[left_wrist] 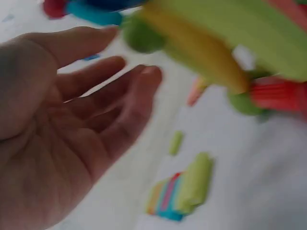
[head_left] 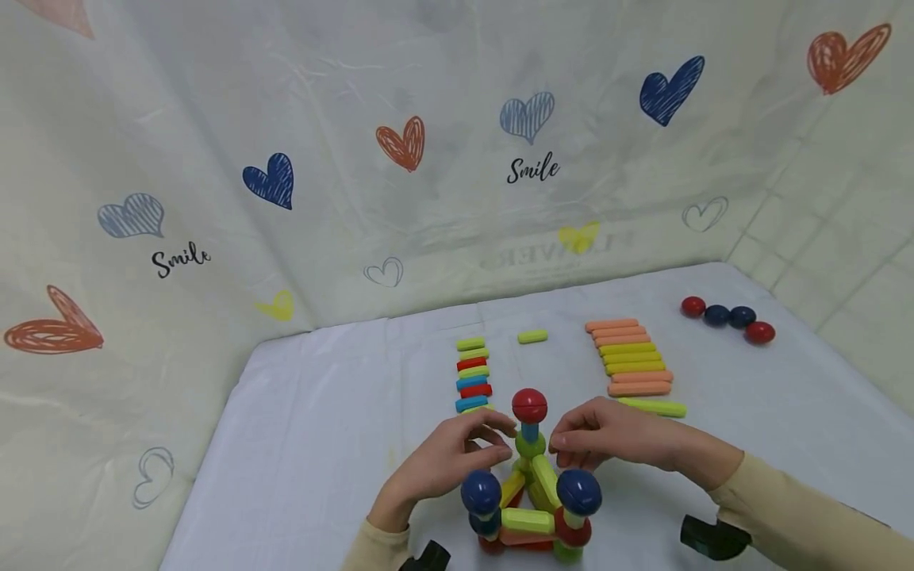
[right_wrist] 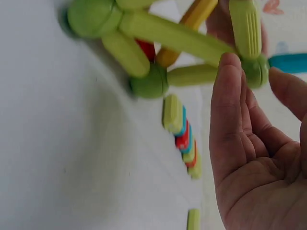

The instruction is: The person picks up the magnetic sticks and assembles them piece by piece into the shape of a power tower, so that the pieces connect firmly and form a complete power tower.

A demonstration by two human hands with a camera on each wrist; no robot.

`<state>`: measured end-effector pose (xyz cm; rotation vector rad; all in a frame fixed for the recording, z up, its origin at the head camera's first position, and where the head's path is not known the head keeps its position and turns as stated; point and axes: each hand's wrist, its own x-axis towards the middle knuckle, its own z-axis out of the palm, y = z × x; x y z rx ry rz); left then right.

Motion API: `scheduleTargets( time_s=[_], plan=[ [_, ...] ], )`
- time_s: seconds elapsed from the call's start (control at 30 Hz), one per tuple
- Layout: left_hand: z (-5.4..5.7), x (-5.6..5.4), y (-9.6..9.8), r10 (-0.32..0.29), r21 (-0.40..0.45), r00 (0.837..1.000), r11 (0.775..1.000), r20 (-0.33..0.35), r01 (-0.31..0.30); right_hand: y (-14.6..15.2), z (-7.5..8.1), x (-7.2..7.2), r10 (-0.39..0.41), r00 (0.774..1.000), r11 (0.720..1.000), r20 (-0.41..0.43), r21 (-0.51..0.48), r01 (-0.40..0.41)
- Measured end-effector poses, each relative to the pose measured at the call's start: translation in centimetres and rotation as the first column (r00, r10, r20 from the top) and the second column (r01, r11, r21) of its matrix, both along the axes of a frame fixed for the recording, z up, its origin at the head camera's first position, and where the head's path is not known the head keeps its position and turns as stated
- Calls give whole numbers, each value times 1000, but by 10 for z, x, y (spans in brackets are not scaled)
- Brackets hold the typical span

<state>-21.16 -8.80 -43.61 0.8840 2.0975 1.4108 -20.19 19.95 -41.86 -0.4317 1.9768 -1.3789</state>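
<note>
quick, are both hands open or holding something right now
Left hand: open, beside the green ball under the red ball.
Right hand: open, near that green ball; contact unclear.

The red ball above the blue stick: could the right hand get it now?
Probably yes: the right hand is near the red ball, with nothing visible standing between them.

The right grip (right_wrist: 261, 170) is just beside a green ball (right_wrist: 255, 73) joined to a blue stick (right_wrist: 290, 63).
</note>
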Motion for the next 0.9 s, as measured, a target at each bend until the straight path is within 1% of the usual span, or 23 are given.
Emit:
scheduleTargets(
  time_s=[0.03, 0.1, 0.17, 0.23, 0.27, 0.3, 0.33, 0.37, 0.43, 0.5, 0.57, 0.63, 0.7, 0.77, 0.8, 0.83, 0.9],
  plan=[
    [5, 0, -6, -29, -22, 1000, 999, 1, 29, 1, -1, -3, -15, 1000, 1000, -10, 2, 15],
    [14, 0, -21, -123, -63, 992, 990, 25, 125, 3, -6, -8, -33, 999, 999, -30, 3, 33],
    [22, 2, -34, -231, -92, 971, 967, 66, 237, 4, -12, -11, -28, 998, 999, -55, 16, 29],
    [28, 4, -44, -320, -101, 941, 938, 107, 330, 3, -18, -13, -3, 996, 999, -88, 47, 7],
    [29, 6, -46, -349, -105, 930, 927, 115, 361, 2, -21, -13, 14, 994, 998, -109, 66, -6],
    [31, 7, -46, -366, -107, 924, 920, 116, 377, 0, -24, -13, 33, 990, 996, -135, 87, -21],
    [33, 9, -46, -373, -106, 920, 917, 118, 385, -2, -27, -12, 51, 986, 994, -159, 107, -34],
    [35, 11, -44, -372, -111, 922, 917, 113, 383, -3, -29, -13, 71, 981, 991, -181, 125, -48],
    [37, 13, -39, -362, -131, 928, 919, 91, 372, -7, -32, -14, 101, 968, 983, -231, 174, -62],
    [39, 15, -33, -350, -149, 934, 922, 75, 358, -10, -33, -18, 109, 952, 976, -286, 211, -48],
    [39, 17, -31, -339, -157, 939, 926, 60, 344, -13, -33, -28, 90, 932, 968, -352, 251, 1],
    [37, 17, -29, -339, -149, 940, 928, 43, 342, -14, -32, -41, 36, 906, 955, -421, 282, 93],
    [36, 16, -29, -348, -133, 937, 928, 37, 349, -14, -31, -58, -19, 874, 939, -486, 293, 183],
    [35, 16, -28, -354, -123, 935, 926, 36, 356, -14, -30, -74, -61, 842, 914, -536, 309, 263],
    [35, 15, -27, -357, -122, 933, 925, 34, 359, -14, -30, -81, -69, 830, 900, -554, 325, 291],
    [35, 15, -27, -362, -123, 932, 924, 31, 363, -14, -29, -89, -59, 815, 885, -576, 348, 310],
    [35, 15, -26, -366, -126, 930, 922, 32, 367, -16, -30, -102, -10, 794, 850, -608, 413, 327]
  ],
)
